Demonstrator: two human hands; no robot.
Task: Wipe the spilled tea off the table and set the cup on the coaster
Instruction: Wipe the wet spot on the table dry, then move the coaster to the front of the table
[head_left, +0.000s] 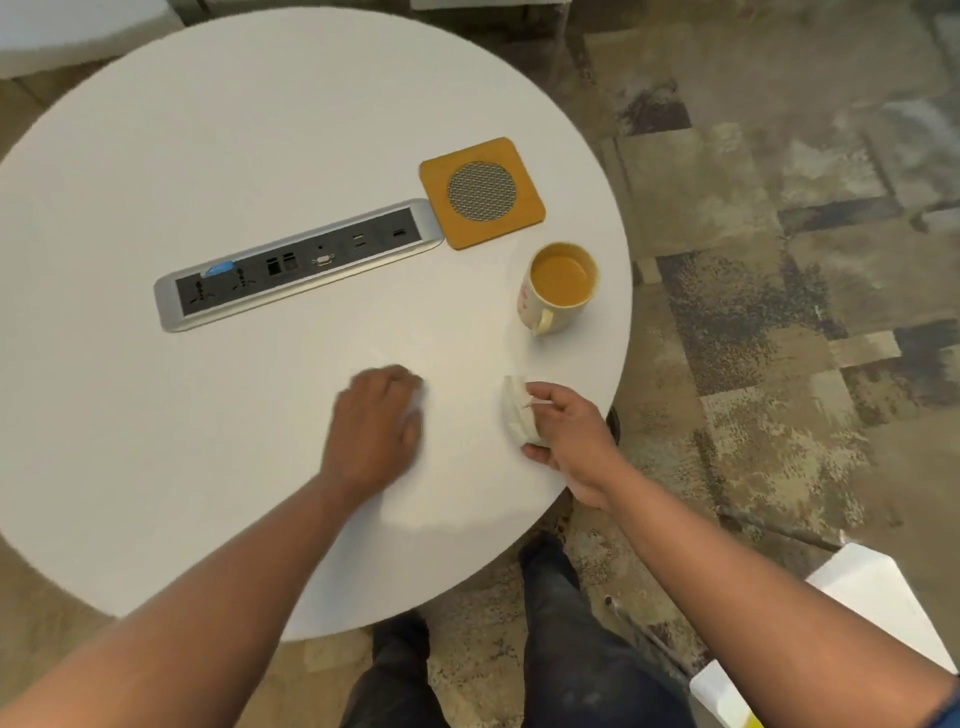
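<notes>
Cup (561, 287): upright on the counter (218, 156), just beside the coaster (482, 193) on its near side, not on it; handle turned toward the person.
Cup fill: tea close to the rim, so likely heavy for its size and quick to slop if tipped or jerked.
Cup feel: looks like glazed ceramic, so stiff, smooth, breakable; possibly wet outside, cannot tell.
Cup hold: by the handle, or around the body from the side; kept level, lifted slowly.
Coaster: flat square with a round mesh centre, bare; one corner touching or overlapping the socket strip (298, 264), hard to say which.
Left hand (376, 423): palm down on the counter, well clear of the cup on its near-left side; grip pressed flat on a pale tissue (418, 402), of which only an edge shows.
Right hand (569, 434): near the cup on its near side, at the counter edge; grip closed around a crumpled wad (517, 415), soft and light, likely damp.
Spill: none plainly visible near the cup; white surface and motion blur around the left hand make any thin film hard to make out.
Hidden: counter under both hands; cup's far side; print on the cup unreadable.
</notes>
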